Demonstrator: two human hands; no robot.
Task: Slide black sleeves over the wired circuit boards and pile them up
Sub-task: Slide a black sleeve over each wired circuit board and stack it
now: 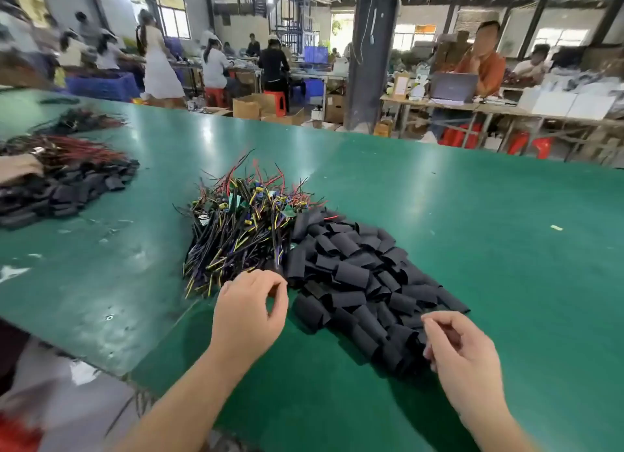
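The green bench (439, 188) is very wide. Its near edge runs slanting across the bottom left, and its far edge runs across the back, where other people sit at other tables. A lot of green bench top shows to the right of the piles and behind them. Only a small pale scrap (556, 228) lies out there.

The wired circuit boards (243, 228) sit in one heap in the middle of the bench. The heap is long. It runs from the near edge toward the far edge. The thick black, yellow and purple wire ends point at the near edge. Thin red and black wires stick up at the far end. Little green boards with blue and yellow bits show in the far half.

The black sleeves (354, 276) lie in a heap touching the right side of the wired heap. They are short, flat, dull black tubes that point many ways. This heap stretches toward the near right.

The left grip (250, 313) is just beside the near wire ends, with loosely curled fingers and nothing in it. The right grip (462, 353) is at the near end of the sleeves, also loosely curled and holding nothing that can be seen.

At the left edge lies a pile of sleeved boards (67, 188) with red wires pointing to the far right. Another person's hand (17, 173) rests on it.
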